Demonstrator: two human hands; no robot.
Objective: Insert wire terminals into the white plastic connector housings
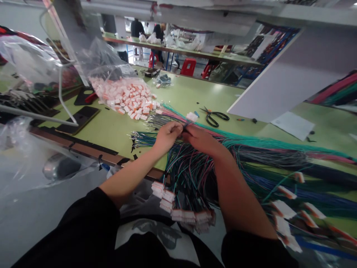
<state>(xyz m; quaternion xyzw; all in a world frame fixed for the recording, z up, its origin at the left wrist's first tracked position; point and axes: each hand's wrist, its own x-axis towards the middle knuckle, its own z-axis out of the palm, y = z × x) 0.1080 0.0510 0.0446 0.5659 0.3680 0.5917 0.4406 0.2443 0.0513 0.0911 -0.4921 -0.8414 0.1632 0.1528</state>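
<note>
My left hand [169,134] is closed in a pinch above the bench, with the fingertips almost meeting those of my right hand [199,138]. My right hand is also closed, its fingers curled over. Dark wires [186,125] show between the two; their exact ends are hidden by the fingers. Below, a bundle of dark, pink and green wires [192,171] hangs over the bench edge, with white and orange connectors [182,215] at its lower ends. Green wires [251,141] stretch to the right. Stripped wire ends [136,136] lie left of my left hand.
A clear bag spills white and orange connectors [134,95] onto the green bench [192,89]. Black-handled scissors [214,116] lie beyond my right hand. A white panel [287,70] rises at right, near a paper sheet [292,124]. A bent metal rod [61,96] stands left.
</note>
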